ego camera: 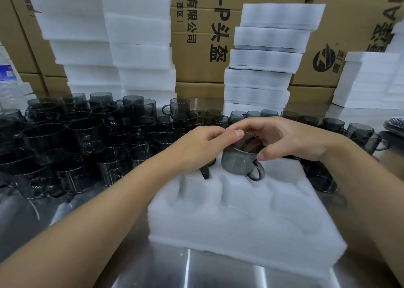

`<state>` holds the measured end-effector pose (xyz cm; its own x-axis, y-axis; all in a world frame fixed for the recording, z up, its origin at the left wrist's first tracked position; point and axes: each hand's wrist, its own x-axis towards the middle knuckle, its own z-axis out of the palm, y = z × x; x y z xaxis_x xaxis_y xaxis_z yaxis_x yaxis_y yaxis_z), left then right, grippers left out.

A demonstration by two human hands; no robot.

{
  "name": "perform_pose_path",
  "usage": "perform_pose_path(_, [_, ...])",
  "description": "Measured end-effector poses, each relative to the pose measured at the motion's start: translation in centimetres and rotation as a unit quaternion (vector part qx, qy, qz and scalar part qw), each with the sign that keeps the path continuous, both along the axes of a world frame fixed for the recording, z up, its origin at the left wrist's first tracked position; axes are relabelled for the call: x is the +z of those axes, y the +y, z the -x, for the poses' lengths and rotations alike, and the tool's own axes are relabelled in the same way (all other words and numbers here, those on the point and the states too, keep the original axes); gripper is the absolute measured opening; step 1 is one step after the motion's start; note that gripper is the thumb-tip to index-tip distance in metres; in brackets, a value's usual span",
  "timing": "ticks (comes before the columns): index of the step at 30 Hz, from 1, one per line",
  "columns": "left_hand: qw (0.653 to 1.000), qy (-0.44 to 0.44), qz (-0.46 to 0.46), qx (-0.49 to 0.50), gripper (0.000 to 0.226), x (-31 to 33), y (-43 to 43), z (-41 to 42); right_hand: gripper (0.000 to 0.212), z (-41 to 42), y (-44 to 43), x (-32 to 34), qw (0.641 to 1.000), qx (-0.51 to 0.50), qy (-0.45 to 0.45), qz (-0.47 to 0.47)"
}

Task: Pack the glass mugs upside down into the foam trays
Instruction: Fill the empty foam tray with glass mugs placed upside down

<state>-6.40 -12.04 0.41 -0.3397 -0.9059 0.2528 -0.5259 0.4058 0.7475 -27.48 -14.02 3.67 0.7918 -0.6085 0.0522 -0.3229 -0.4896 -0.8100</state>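
Observation:
A white foam tray with several round pockets lies on the steel table right in front of me. My right hand grips a smoky grey glass mug by its top edge, over the tray's far middle pocket. That mug's handle points to the near right. My left hand lies curled over a second mug at the tray's far left pocket. Only that mug's dark handle and a sliver of glass show below the palm. The left thumb reaches across toward the right hand's fingers.
Several loose grey mugs crowd the table to the left and along the back. More mugs stand at the right. Stacks of foam trays and cardboard boxes form a wall behind. A water bottle stands far left.

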Motion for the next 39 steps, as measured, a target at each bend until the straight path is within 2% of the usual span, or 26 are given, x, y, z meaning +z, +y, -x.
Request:
perform_pose_path(6, [1.000, -0.005, -0.010, 0.011, 0.042, 0.0, 0.0, 0.0, 0.055, 0.0, 0.3, 0.2, 0.999, -0.030, 0.041, 0.007])
perform_pose_path(10, [0.999, -0.016, -0.024, -0.014, 0.025, -0.1, 0.0, -0.1, 0.061, -0.9, 0.5, 0.1, 0.990, -0.048, 0.119, 0.061])
perform_pose_path(14, [0.998, -0.031, -0.027, -0.039, 0.030, 0.0, 0.0, -0.2, 0.062, -0.7, 0.6, 0.3, 0.987, -0.052, 0.144, 0.057])
perform_pose_path(17, [0.996, -0.044, -0.043, -0.057, 0.031, 0.1, 0.0, -0.6, 0.040, -0.5, 0.5, 0.2, 0.990, -0.075, 0.107, 0.053])
perform_pose_path(20, [0.994, -0.059, -0.059, -0.063, 0.055, 0.3, 0.1, -0.7, 0.042, -0.4, -0.2, -0.2, 0.978, -0.169, 0.089, 0.080])
perform_pose_path(22, [0.993, -0.065, -0.076, -0.058, 0.072, 0.5, 0.0, -0.9, 0.031, -0.3, -0.5, -0.5, 0.974, -0.189, 0.102, 0.076])
perform_pose_path(26, [0.985, -0.055, -0.143, -0.085, 0.060, 0.9, -0.5, -1.5, 0.021, 0.1, -0.7, -0.6, 0.973, -0.173, 0.137, 0.070])
perform_pose_path(28, [0.981, -0.068, -0.153, -0.098, 0.061, 0.8, -0.6, -1.7, 0.024, 0.1, -0.7, -0.6, 0.972, -0.158, 0.162, 0.067])
perform_pose_path(32, [0.981, -0.052, -0.155, -0.101, 0.058, 0.7, -0.9, -1.6, 0.039, 0.0, -0.6, -0.5, 0.972, -0.151, 0.171, 0.064])
perform_pose_path(37, [0.985, -0.075, -0.121, -0.097, 0.059, 0.2, -1.0, -1.3, 0.024, 0.5, -1.0, -0.5, 0.977, -0.143, 0.152, 0.033])
perform_pose_path(39, [0.987, -0.081, -0.109, -0.091, 0.059, 0.1, -1.1, -1.3, 0.026, 0.2, -0.9, -0.6, 0.977, -0.143, 0.158, 0.026])
